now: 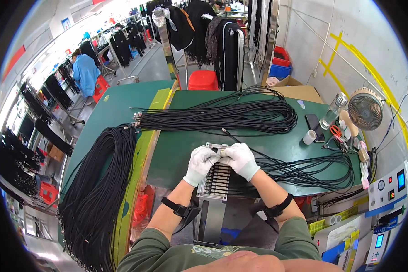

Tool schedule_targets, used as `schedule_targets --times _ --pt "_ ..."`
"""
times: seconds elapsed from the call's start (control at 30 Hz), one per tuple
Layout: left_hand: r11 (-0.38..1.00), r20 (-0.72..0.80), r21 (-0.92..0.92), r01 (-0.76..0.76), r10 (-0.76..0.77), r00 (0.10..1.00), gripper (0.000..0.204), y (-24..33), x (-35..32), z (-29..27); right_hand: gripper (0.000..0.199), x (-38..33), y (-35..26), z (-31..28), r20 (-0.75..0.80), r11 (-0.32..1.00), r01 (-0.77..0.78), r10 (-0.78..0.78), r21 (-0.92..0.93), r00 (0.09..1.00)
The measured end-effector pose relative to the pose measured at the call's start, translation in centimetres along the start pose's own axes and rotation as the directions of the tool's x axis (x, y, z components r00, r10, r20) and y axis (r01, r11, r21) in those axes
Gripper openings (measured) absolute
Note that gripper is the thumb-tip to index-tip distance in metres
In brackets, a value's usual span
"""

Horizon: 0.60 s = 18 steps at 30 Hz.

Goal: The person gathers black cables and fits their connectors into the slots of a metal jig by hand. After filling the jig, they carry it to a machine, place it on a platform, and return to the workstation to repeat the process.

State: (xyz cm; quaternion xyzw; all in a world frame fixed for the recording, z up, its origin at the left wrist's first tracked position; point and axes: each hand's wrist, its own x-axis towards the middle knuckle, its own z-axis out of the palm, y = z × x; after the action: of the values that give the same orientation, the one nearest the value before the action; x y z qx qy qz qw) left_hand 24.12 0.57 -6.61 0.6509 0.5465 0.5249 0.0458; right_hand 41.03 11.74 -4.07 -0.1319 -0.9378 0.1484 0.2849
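Note:
A metal slotted fixture (213, 196) stands in front of me at the table's near edge, with several thin dark pieces lying side by side in its slots. Over its far end, my left hand (201, 165) and my right hand (241, 160), both in white gloves, meet with fingertips pinched close together. Whatever they pinch is hidden by the fingers. Beside my right hand spreads a loose bundle of black cables (313, 168); one cable end with a small tip lies just beyond the hands.
Long bundles of black cable lie across the green table (177, 154) at the back (222, 115) and left (99, 177). To the right are a fan (365, 109), a glass bottle (334, 110), a phone (313, 124), a white cup (309, 137) and orange-handled scissors (335, 131). Control boxes (387, 190) stand lower right.

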Motion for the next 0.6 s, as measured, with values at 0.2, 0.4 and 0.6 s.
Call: schedule_targets --times 0.2,0.4,0.6 --pt "0.965 -0.146 0.016 0.260 -0.255 0.956 0.009 -0.6 -0.6 -1.0 0.022 -2.1 3.6 -2.7 0.074 0.923 -0.316 0.307 0.219 0.949" --pt "0.953 -0.138 0.118 0.278 -0.262 0.955 0.015 -1.5 -0.7 -0.4 0.016 -1.5 2.9 -2.0 0.044 0.978 -0.201 0.199 0.056 0.979" --pt "0.892 -0.202 0.268 0.363 -0.317 0.927 0.021 -2.3 0.1 -0.3 0.020 -0.8 3.7 -2.3 0.163 0.927 -0.374 0.371 -0.012 0.914"
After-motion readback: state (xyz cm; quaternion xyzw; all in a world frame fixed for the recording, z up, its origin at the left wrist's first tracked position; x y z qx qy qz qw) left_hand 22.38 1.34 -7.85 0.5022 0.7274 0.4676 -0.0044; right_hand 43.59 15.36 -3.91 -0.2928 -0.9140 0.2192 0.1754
